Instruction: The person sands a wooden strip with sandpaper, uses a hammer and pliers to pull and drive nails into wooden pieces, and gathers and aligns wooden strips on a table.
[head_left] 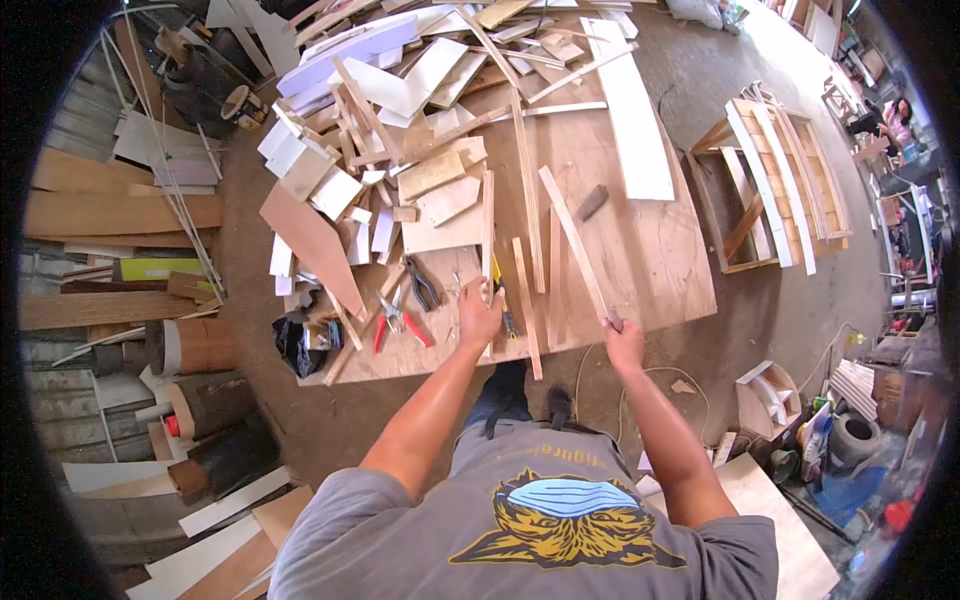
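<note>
My left hand [480, 315] is closed around a narrow wooden strip [488, 225] that stretches away from me over the wooden table [655, 270]. Near the table's front edge, my right hand [624, 343] grips the lower end of a pale wooden strip [575, 240], which slants up to the left. Between the hands lie more thin strips [527, 310]. A yellow tool [509, 320] lies just right of my left hand. Left of that hand are red-handled pliers [398, 322] and dark-handled pliers [422, 287]. A dark block [592, 203] rests beyond the right strip.
Wood offcuts [430, 90] are piled on the table's far left. A long white board [628, 110] lies at the back. On the floor to the right stands a wooden frame [785, 185]. A black bag [297, 345] sits at the front left corner. Another person [896, 122] is far right.
</note>
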